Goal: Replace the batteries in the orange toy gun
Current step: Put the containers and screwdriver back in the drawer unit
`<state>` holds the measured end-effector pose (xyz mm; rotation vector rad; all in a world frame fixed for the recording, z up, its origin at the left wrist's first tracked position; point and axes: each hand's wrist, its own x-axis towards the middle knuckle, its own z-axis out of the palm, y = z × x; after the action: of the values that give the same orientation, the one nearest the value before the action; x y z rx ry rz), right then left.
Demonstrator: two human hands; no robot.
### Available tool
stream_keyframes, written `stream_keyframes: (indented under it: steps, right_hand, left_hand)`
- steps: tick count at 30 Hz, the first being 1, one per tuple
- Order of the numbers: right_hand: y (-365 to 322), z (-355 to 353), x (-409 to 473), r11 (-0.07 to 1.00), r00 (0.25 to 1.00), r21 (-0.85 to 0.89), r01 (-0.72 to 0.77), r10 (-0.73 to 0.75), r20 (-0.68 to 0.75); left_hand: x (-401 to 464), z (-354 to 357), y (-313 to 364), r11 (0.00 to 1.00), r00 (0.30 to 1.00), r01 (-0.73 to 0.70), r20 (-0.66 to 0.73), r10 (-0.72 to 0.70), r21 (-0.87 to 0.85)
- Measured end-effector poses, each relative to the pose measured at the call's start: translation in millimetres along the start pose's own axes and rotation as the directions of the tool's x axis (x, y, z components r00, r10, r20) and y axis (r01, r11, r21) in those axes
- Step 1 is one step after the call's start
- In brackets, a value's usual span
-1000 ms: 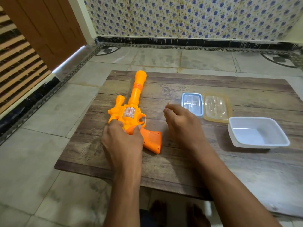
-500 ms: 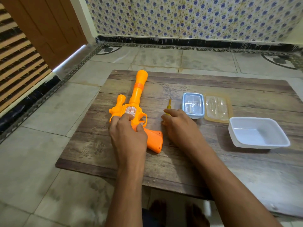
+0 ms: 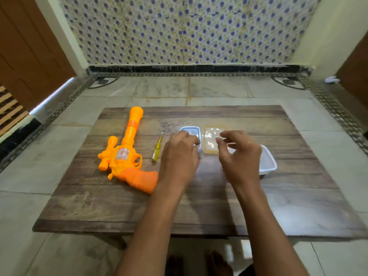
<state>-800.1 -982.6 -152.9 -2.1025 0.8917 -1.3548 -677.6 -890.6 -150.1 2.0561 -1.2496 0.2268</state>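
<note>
The orange toy gun (image 3: pixel 127 156) lies flat on the left of the wooden table (image 3: pixel 199 206), barrel pointing away and grip toward me, with no hand on it. Just right of it lies a thin yellow screwdriver (image 3: pixel 157 148). My left hand (image 3: pixel 179 158) curls over the near left corner of a small blue-rimmed clear box (image 3: pixel 192 130), fingertips on its edge. My right hand (image 3: pixel 239 156) hovers with bent fingers over an amber-rimmed clear box (image 3: pixel 210 142), holding nothing that I can see. Both hands are blurred, and no batteries are visible.
A white rectangular tray (image 3: pixel 268 164) stands on the table at the right, partly behind my right hand. The low table stands on a tiled floor, and my feet show beneath its near edge. A brown door is at the left.
My left hand let go of the gun and moved right to the blue box. My right hand left the screwdriver on the table and moved right over the amber box. The camera tilted up.
</note>
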Motion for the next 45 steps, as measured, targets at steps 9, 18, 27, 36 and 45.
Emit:
stream_keyframes:
  steps: [9,18,27,36,45]
  right_hand:
    - [44,-60,-5,0.968,0.983,-0.179,-0.173,0.160,-0.088]
    - [66,-62,-6,0.912,0.931,-0.203,-0.357,0.365,0.002]
    - [66,-61,-5,0.897,0.913,-0.202,-0.394,0.408,0.031]
    - [67,-63,-3,0.892,0.907,-0.192,-0.409,0.421,0.024]
    - [58,-69,2,0.931,0.930,-0.070,-0.359,0.351,-0.105]
  left_hand:
    - [45,60,37,0.858,0.859,-0.352,0.494,0.137,0.374]
    - [51,89,35,0.856,0.887,-0.366,0.416,0.202,0.364]
    - [53,98,28,0.919,0.902,-0.276,0.407,0.146,0.282]
    - [64,105,27,0.932,0.892,-0.252,0.437,0.119,0.260]
    - [69,40,61,0.812,0.940,0.320,0.270,-0.208,-0.489]
